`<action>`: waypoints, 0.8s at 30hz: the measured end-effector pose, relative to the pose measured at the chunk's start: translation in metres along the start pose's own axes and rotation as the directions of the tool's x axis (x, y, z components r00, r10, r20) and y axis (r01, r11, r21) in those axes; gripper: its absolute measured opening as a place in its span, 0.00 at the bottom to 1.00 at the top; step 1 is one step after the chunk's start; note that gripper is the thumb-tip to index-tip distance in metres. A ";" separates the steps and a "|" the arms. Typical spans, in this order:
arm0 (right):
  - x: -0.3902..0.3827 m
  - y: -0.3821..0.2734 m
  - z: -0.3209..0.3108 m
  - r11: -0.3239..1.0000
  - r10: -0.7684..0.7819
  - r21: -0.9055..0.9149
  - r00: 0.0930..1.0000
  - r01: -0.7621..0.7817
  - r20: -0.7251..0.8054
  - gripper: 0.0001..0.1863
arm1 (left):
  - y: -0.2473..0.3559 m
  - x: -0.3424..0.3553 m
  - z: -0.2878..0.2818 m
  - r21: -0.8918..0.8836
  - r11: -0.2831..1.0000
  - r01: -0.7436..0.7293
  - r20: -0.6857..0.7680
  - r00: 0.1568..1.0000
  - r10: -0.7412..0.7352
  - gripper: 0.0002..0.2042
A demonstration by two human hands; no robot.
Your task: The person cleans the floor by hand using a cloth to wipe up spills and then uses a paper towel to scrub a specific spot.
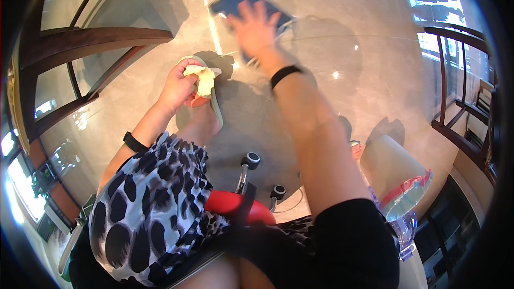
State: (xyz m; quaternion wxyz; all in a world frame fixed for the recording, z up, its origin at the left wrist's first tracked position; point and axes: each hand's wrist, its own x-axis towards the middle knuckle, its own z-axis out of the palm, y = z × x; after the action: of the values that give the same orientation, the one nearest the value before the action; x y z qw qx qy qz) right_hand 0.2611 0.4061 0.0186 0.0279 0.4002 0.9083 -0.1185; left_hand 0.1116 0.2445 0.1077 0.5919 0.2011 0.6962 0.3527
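Note:
My left hand (184,83) is closed around a crumpled pale yellow cloth (205,81), held above my foot in a light green slipper (217,109). Stretched far forward, my right hand (256,29) has its fingers spread over a dark blue, flat, squarish thing (238,1). Motion smears that hand and the blue thing, so I cannot tell its kind or whether my palm presses on it. A bit of shiny trim shows along the blue thing's edges.
Dark wooden chair legs (101,37) stand at the left, and another wooden frame (463,115) at the right. By my right arm is a pale bin (391,168) with a liner. Below me are a red seat (235,207) and casters (250,159) on the glossy floor (321,69).

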 end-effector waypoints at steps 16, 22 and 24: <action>-0.174 -0.030 0.018 0.994 -0.048 0.099 0.999 0.046 0.020 0.21 | 0.007 0.070 -0.004 0.798 0.600 -0.062 -0.030 0.989 0.143 0.20; -0.053 0.018 0.005 0.988 0.149 0.069 0.979 -0.140 -0.140 0.22 | 0.008 0.081 -0.005 0.873 0.434 -0.223 0.125 0.962 0.242 0.24; -0.022 0.054 -0.006 0.982 0.188 0.065 0.968 -0.179 -0.167 0.21 | 0.008 0.085 -0.015 0.839 0.509 -0.191 0.102 0.975 0.199 0.25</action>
State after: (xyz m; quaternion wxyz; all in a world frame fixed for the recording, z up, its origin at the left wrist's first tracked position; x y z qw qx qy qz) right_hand 0.3156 0.4269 0.0167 -0.0498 0.4917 0.8633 -0.1025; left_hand 0.0778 0.3049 0.0562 0.3745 0.5373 0.7548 0.0376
